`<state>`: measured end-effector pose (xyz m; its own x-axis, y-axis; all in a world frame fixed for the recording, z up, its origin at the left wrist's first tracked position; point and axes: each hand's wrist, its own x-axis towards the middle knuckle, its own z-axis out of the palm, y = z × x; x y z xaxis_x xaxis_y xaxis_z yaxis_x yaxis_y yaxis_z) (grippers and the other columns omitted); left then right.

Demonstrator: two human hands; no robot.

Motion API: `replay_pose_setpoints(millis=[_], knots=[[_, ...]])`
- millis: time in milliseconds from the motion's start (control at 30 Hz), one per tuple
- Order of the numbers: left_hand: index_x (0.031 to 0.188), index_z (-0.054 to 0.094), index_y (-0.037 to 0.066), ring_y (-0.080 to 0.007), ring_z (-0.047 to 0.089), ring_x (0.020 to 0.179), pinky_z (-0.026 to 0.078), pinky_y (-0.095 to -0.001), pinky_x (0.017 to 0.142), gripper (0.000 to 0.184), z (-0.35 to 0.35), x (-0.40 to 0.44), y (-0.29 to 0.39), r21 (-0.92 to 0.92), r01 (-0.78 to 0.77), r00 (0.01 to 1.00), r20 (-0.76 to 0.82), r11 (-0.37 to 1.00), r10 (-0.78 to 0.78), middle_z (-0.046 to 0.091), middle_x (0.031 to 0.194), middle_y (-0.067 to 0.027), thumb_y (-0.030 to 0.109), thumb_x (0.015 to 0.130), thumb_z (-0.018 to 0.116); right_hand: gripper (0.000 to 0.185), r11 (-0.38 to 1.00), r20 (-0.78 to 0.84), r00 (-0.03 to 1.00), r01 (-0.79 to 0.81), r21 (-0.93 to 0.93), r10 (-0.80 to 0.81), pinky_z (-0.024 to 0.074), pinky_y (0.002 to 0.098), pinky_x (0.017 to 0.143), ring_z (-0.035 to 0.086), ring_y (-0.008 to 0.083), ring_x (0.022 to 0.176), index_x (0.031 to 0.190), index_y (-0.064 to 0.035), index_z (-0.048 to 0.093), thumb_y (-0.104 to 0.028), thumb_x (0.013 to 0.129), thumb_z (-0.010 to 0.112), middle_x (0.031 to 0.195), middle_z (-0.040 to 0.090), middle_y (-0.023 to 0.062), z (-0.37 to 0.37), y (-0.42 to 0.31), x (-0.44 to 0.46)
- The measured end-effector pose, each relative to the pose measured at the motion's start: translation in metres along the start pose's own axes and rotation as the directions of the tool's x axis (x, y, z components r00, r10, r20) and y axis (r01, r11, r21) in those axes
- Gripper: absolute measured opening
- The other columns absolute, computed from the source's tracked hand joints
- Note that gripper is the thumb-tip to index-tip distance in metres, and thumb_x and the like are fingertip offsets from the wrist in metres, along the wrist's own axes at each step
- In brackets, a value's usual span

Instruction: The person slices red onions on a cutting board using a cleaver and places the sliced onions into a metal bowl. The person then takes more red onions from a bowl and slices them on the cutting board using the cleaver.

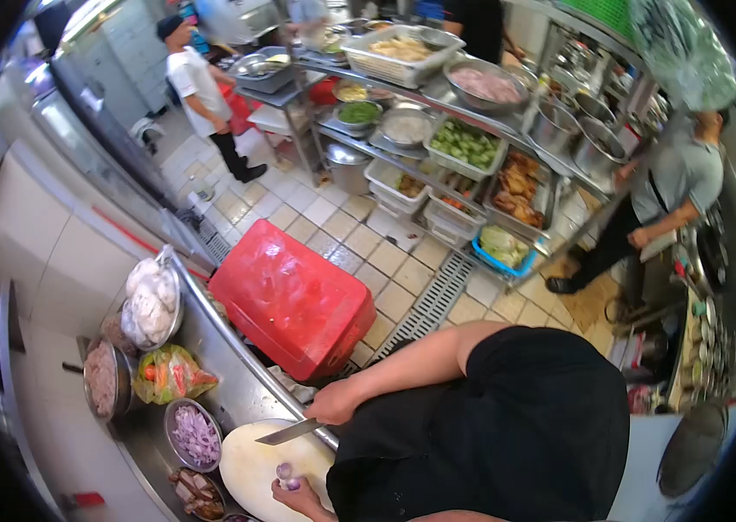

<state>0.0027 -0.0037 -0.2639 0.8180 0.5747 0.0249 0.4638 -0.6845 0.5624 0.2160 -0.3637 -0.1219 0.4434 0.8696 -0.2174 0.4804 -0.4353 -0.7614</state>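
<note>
A person in a black short-sleeved shirt (507,426) works at a metal table (242,374) in a busy kitchen, seen from their own head camera. The person's right hand (333,404) has its grip closed around the handle of a knife (291,431), whose blade points left over a round, pale chopping board (246,461). The left hand (297,496), at the near side, pinches a small purple-and-white onion (286,475) between its fingers, over the board and just beside the blade, not touching it. Whether the onion rests on the board, I cannot tell.

Just left of the board stand a metal bowl of cut purple onion (197,433) and, nearer, a bowl of browned meat (196,494). Farther along lie a plastic bag of orange and red food (172,374), a pot of pale pink meat (105,380) and a heaped bowl of whitish food (150,300).

Beyond the table's edge sits a red lidded bin (290,291). At the far right, shelves (438,157) carry trays of food, with a co-worker in grey (681,178) beside them; another in white (198,83) stands far left.
</note>
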Motion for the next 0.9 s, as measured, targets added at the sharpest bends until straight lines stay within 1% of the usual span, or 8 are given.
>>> replay_pose_setpoints(millis=[233, 433, 500, 600, 667, 767, 867, 900], knots=[[0.146, 0.055, -0.004, -0.0448, 0.057, 0.127, 0.048, -0.0488, 0.109, 0.065, -0.009, -0.006, 0.092, -0.012, -0.183, 0.983, -0.036, 0.983, 0.182, 0.056, 0.141, -0.0269, 0.001, 0.085, 0.078, 0.029, 0.999, 0.005, 0.999, -0.053, 0.0, 0.053, 0.0519, 0.0649, 0.087, 0.071, 0.0529, 0.1, 0.125, -0.004, 0.057, -0.024, 0.105, 0.054, 0.101, 0.073, 0.0312, -0.014, -0.008, -0.005], [0.125, 0.065, -0.004, -0.0337, 0.072, 0.095, 0.058, -0.0394, 0.083, 0.04, 0.005, 0.027, 0.074, 0.07, -0.183, 0.947, -0.255, 0.981, 0.195, 0.07, 0.114, -0.0206, 0.001, 0.087, 0.078, 0.03, 0.997, 0.061, 0.995, -0.077, 0.027, 0.075, 0.0523, 0.0639, 0.089, 0.07, 0.0546, 0.103, 0.128, -0.0045, 0.057, -0.026, 0.108, 0.052, 0.106, 0.073, 0.0324, -0.014, -0.001, 0.004], [0.119, 0.065, -0.003, -0.0285, 0.07, 0.092, 0.057, -0.0391, 0.086, 0.026, -0.018, 0.034, 0.102, -0.236, 0.13, 0.987, -0.066, 0.963, -0.15, 0.072, 0.105, -0.016, 0.004, 0.095, 0.074, 0.03, 0.995, 0.072, 0.992, -0.101, 0.018, 0.099, 0.0525, 0.0641, 0.09, 0.07, 0.0548, 0.103, 0.128, -0.0048, 0.057, -0.027, 0.108, 0.052, 0.106, 0.073, 0.0327, -0.01, 0.003, 0.01], [0.11, 0.065, -0.003, -0.0224, 0.071, 0.086, 0.058, -0.0355, 0.077, 0.026, 0.003, 0.039, 0.089, -0.595, 0.159, 0.974, -0.037, 0.788, -0.225, 0.073, 0.098, -0.0129, 0.015, 0.099, 0.08, 0.03, 0.991, 0.084, 0.987, -0.135, -0.014, 0.135, 0.0534, 0.0641, 0.089, 0.07, 0.0544, 0.103, 0.127, -0.0048, 0.058, -0.028, 0.108, 0.053, 0.106, 0.073, 0.0324, -0.017, -0.003, 0.014], [0.1, 0.066, 0.001, -0.0172, 0.068, 0.08, 0.055, -0.0351, 0.074, 0.03, 0.005, 0.031, 0.09, -0.407, 0.096, 0.988, -0.076, 0.909, -0.138, 0.072, 0.082, -0.0108, 0.029, 0.105, 0.075, 0.029, 0.99, 0.068, 0.988, -0.132, -0.058, 0.136, 0.0549, 0.064, 0.086, 0.071, 0.0534, 0.101, 0.123, -0.0038, 0.059, -0.027, 0.107, 0.054, 0.105, 0.074, 0.0313, -0.02, -0.006, 0.018], [0.082, 0.073, 0.0, -0.0403, 0.067, 0.078, 0.053, -0.0519, 0.076, 0.056, 0.007, 0.023, 0.075, -0.074, 0.193, 0.967, -0.152, 0.978, -0.203, 0.072, 0.084, -0.0219, 0.053, 0.102, 0.072, 0.024, 0.984, 0.15, 0.973, -0.164, -0.069, 0.173, 0.0542, 0.0628, 0.08, 0.069, 0.0526, 0.096, 0.119, -0.007, 0.057, -0.027, 0.108, 0.054, 0.101, 0.07, 0.0287, -0.008, 0.015, 0.034], [0.09, 0.073, 0.001, -0.0424, 0.066, 0.094, 0.053, -0.0507, 0.084, 0.045, -0.018, 0.006, 0.091, 0.007, 0.17, 0.982, -0.085, 0.986, -0.168, 0.071, 0.096, -0.0227, 0.045, 0.098, 0.077, 0.022, 0.998, 0.043, 0.997, -0.056, -0.036, 0.058, 0.0513, 0.066, 0.082, 0.066, 0.0579, 0.095, 0.117, -0.0058, 0.053, -0.026, 0.108, 0.055, 0.098, 0.07, 0.034, -0.005, 0.014, 0.032], [0.113, 0.074, 0.003, -0.0417, 0.066, 0.102, 0.054, -0.0504, 0.09, 0.032, -0.02, 0.002, 0.093, -0.021, 0.114, 0.989, -0.097, 0.993, -0.116, 0.071, 0.105, -0.0218, 0.028, 0.094, 0.077, 0.021, 1.0, 0.004, 1.0, -0.017, -0.021, 0.017, 0.0502, 0.0664, 0.083, 0.066, 0.0579, 0.096, 0.118, -0.0074, 0.053, -0.026, 0.108, 0.055, 0.098, 0.069, 0.0342, 0.0, 0.021, 0.035]])
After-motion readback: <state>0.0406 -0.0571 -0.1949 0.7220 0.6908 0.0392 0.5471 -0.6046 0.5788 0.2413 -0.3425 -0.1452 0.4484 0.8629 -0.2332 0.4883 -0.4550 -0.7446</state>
